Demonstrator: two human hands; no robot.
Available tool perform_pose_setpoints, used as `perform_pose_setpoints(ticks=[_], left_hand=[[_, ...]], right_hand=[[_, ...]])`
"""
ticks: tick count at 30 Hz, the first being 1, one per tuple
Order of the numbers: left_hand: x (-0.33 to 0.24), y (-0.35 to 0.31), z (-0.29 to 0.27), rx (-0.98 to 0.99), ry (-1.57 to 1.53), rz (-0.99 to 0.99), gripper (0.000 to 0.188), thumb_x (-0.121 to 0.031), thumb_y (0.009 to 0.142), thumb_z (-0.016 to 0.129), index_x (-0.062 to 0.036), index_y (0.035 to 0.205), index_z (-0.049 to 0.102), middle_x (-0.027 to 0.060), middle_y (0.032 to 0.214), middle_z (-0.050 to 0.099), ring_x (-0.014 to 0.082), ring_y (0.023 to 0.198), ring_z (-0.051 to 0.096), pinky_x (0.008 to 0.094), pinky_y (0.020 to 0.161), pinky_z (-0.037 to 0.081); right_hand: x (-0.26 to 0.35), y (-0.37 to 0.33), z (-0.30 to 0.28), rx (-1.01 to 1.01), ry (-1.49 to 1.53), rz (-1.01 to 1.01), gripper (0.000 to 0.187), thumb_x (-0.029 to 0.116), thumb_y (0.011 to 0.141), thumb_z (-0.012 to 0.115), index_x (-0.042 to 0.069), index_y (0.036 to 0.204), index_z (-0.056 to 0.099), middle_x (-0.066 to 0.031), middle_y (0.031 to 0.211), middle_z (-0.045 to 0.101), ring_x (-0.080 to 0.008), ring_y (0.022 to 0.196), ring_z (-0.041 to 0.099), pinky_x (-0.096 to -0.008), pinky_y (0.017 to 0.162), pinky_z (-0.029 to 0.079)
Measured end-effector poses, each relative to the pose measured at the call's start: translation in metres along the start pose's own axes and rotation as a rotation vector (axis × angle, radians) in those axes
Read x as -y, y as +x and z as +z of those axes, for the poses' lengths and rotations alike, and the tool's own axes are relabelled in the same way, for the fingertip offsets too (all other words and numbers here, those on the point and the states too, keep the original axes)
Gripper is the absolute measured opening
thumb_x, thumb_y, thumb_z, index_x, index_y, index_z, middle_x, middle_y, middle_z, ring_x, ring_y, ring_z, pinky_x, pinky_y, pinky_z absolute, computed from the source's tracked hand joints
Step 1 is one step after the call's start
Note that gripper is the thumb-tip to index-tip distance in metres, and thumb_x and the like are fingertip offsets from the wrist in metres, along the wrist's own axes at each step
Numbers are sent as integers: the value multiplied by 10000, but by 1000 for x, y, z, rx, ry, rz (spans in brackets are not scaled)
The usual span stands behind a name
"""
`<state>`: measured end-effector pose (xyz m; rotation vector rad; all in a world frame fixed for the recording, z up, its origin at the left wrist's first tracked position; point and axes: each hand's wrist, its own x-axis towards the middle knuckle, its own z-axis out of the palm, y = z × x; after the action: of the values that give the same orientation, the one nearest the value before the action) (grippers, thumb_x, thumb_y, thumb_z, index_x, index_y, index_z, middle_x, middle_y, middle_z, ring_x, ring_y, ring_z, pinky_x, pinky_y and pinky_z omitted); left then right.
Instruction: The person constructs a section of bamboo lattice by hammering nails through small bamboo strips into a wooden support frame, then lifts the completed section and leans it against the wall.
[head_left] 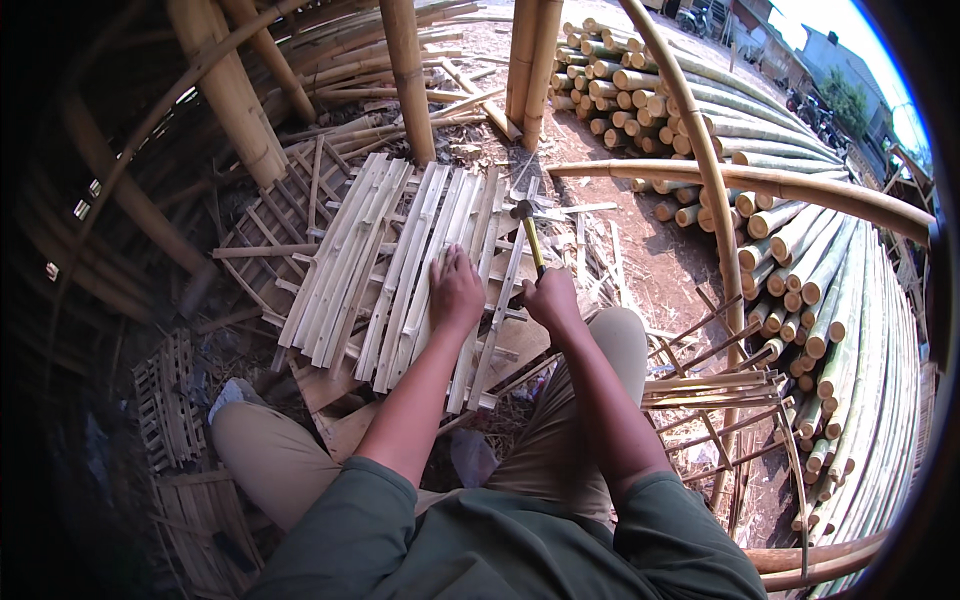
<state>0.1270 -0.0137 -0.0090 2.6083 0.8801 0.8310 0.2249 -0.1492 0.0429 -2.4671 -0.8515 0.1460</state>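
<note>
A panel of pale split-bamboo slats [345, 265], laid side by side over crosspieces, lies in front of my knees. My left hand [457, 290] rests on its slats right of the middle, fingers stretched forward; no held object shows there. Near the panel's right edge, my right hand [550, 300] is closed round the handle of a hammer [533, 243]. The handle is yellow and black, and the dark head points away from me, above the slats at the far right corner. Whether the head touches a slat I cannot tell.
Cut bamboo poles [780, 235] are stacked along the right. Upright bamboo posts [407, 80] stand beyond the panel, and a horizontal pole [760, 180] crosses at the right. A thin-stick frame [715, 395] is beside my right knee. Slatted pieces [170, 400] lie at the left.
</note>
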Motion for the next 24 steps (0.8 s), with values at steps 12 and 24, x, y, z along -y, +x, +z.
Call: perform_pose_setpoints(ticks=[12,24], left_hand=[[7,1,-1,177,58,5,527,-205,973,388,91,1404,326,222,1493,356,258,1433,282,482,1171,140],[-12,34,-40,471,61,-63,354,-209,969,433,24,1234,461,238,1357,484,353,1368,368,621,1111,206]], right_hand=[[-27,19,31,28,445,180,195,135,718,718,6,712,572,-150,655,627,-242,575,624,-367,561,490],[-28,29,29,-13,551,235,188,89,715,734,32,706,555,-104,644,615,-218,587,617,-350,575,487]])
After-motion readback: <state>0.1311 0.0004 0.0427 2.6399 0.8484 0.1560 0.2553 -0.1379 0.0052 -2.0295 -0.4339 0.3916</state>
